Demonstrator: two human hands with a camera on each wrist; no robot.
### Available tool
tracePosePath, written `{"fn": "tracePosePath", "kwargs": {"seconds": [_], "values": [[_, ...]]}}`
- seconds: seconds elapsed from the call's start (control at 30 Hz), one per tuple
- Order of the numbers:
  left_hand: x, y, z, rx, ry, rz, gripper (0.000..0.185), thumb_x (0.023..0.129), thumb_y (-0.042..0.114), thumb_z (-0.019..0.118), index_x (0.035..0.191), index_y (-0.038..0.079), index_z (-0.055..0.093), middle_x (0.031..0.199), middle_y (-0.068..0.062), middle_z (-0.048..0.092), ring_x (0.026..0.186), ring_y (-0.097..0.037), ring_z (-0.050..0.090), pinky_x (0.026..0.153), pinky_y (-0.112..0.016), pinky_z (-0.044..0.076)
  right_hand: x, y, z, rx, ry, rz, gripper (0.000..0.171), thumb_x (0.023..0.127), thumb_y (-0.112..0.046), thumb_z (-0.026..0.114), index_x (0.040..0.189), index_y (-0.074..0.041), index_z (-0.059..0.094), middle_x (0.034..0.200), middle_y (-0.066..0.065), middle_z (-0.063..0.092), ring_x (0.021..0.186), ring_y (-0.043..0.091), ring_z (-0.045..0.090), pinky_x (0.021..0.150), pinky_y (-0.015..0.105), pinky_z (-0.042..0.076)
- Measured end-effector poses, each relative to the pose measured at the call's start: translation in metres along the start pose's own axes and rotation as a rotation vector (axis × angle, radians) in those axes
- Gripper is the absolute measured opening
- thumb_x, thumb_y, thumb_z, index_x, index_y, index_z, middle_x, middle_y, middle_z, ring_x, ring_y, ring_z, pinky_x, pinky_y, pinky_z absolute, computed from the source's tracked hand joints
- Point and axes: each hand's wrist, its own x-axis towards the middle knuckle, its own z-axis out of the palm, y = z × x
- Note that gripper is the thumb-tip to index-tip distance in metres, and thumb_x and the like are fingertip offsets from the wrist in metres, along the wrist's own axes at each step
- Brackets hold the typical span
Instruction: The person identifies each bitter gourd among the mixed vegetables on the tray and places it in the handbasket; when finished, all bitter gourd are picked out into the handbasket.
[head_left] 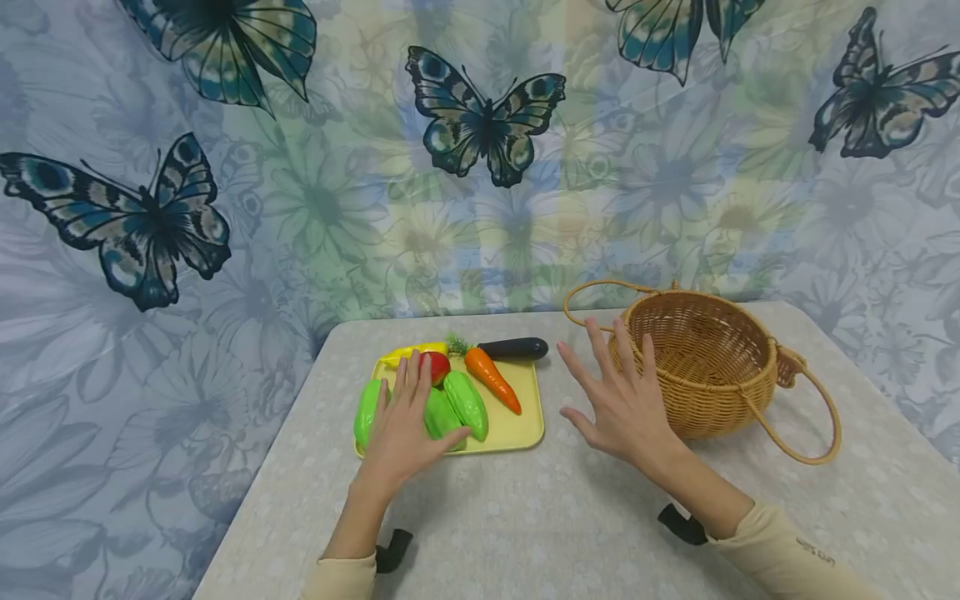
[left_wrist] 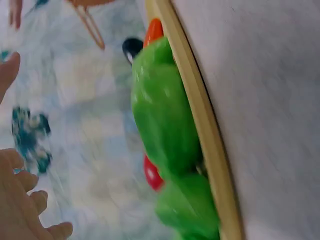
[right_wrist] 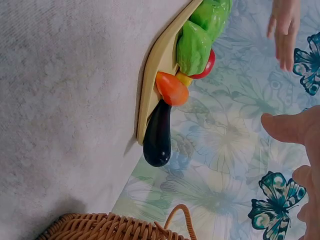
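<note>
My left hand (head_left: 405,433), fingers straight, hovers above the near left part of a yellow tray (head_left: 517,433), holding nothing. Several green vegetables lie on that tray, one green vegetable (head_left: 467,406) just beyond the thumb. Partly behind my fingers is a red vegetable (head_left: 437,367). A carrot (head_left: 492,380) lies at the tray's right, an eggplant (head_left: 513,349) across its far edge, and a yellow vegetable (head_left: 412,353) at the far left. With fingers spread, my right hand (head_left: 622,400) is in the air between tray and wicker basket (head_left: 712,408), covering part of the basket's left side. It holds nothing.
The basket has two looped handles; the right handle (head_left: 821,417) droops onto the table. A pale patterned tablecloth (head_left: 510,517) covers the table. Behind its far edge hangs a butterfly-print curtain (head_left: 337,208). Each wrist wears a black strap (head_left: 682,525).
</note>
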Motion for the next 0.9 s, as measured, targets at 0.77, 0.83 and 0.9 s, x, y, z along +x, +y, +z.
{"fn": "tracePosePath", "kwargs": {"seconds": [0.77,0.83,0.9], "values": [[-0.037,-0.132,0.02,-0.522,-0.399,-0.4,0.129,0.076,0.049,0.079,0.155,0.004,-0.013,0.162,-0.025,-0.008,0.149,-0.046,0.0,0.119,-0.065,0.012,0.0,-0.003,-0.001,0.011,-0.037,-0.008,0.093,0.074,-0.061,0.072,0.152,-0.026,0.035,0.165,0.016,0.007,0.151,0.042,-0.001,0.113,0.072,0.014],[-0.038,-0.135,0.026,-0.533,-0.408,-0.391,0.128,0.076,0.05,0.079,0.155,0.004,-0.011,0.163,-0.025,-0.004,0.149,-0.046,0.003,0.119,-0.064,0.014,0.001,-0.003,-0.001,0.014,-0.044,-0.019,0.092,0.075,-0.061,0.072,0.152,-0.026,0.035,0.165,0.016,0.006,0.151,0.042,0.001,0.113,0.072,0.015],[-0.039,-0.138,0.031,-0.537,-0.406,-0.38,0.127,0.076,0.051,0.078,0.155,0.004,-0.009,0.163,-0.024,0.0,0.149,-0.045,0.006,0.118,-0.064,0.016,0.004,-0.003,-0.001,0.024,-0.053,-0.037,0.092,0.075,-0.06,0.072,0.152,-0.026,0.036,0.164,0.017,0.007,0.15,0.044,0.005,0.112,0.072,0.017]]}}
